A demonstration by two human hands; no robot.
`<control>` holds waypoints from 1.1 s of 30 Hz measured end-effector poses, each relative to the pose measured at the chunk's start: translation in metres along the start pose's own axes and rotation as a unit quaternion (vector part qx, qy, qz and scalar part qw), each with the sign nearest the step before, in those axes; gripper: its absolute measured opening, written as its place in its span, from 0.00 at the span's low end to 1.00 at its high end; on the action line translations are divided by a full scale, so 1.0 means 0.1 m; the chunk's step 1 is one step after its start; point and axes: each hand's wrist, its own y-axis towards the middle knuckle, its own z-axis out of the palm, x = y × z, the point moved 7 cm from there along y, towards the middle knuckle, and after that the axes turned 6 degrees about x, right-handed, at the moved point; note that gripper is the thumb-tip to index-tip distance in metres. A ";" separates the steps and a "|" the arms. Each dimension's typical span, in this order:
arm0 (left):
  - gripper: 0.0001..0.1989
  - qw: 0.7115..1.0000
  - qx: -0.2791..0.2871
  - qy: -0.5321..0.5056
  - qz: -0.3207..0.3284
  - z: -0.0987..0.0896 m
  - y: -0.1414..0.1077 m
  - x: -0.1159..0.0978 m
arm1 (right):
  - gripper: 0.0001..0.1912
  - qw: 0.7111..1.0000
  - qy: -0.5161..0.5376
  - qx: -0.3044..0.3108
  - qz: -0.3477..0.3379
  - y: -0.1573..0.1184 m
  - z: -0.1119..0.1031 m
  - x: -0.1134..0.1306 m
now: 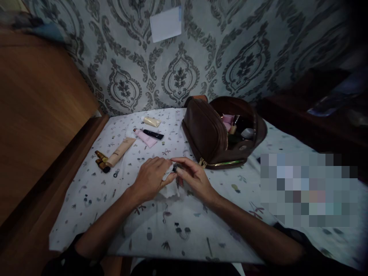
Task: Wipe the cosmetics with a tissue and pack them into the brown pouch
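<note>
My left hand (pixel 152 177) is closed on a crumpled white tissue (pixel 169 189), which hangs below the fingers over the table. Pinched between thumb and fingers, a small dark item (pixel 174 167) is in my right hand (pixel 195 178), touching the tissue. Both hands meet above the middle of the patterned white cloth (pixel 115 214). Beyond them lie a pink tube (pixel 145 138), a black tube (pixel 153 134) and a cream tube (pixel 151 122). A beige tube (pixel 120 152) rests to the left, beside small gold-and-black items (pixel 102 161).
An open brown bag (pixel 205 130) with cosmetics inside stands behind my right hand. Wooden furniture (pixel 43 99) borders the left side. A patterned wall (pixel 184 76) with a white card (pixel 166 25) rises behind. A blurred-out patch covers the right side.
</note>
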 end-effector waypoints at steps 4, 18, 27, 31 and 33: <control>0.17 0.996 -0.033 -0.084 -0.020 0.02 -0.04 0.04 | 0.19 1.000 -0.001 -0.012 -0.004 -0.01 0.03 0.02; 0.18 0.996 -0.066 0.043 -0.041 -0.22 0.16 0.13 | 0.17 1.000 -0.005 -0.025 -0.012 0.00 0.00 0.01; 0.22 0.987 -0.026 -0.156 0.018 -0.02 -0.02 -0.03 | 0.18 0.999 0.009 -0.033 -0.024 0.01 -0.03 -0.04; 0.19 0.995 -0.034 -0.090 0.018 0.04 -0.03 -0.03 | 0.18 0.999 0.011 -0.024 -0.024 0.01 -0.02 -0.04; 0.18 0.998 -0.058 -0.028 0.028 0.07 -0.05 -0.04 | 0.18 0.999 0.011 -0.025 -0.022 0.00 -0.02 -0.05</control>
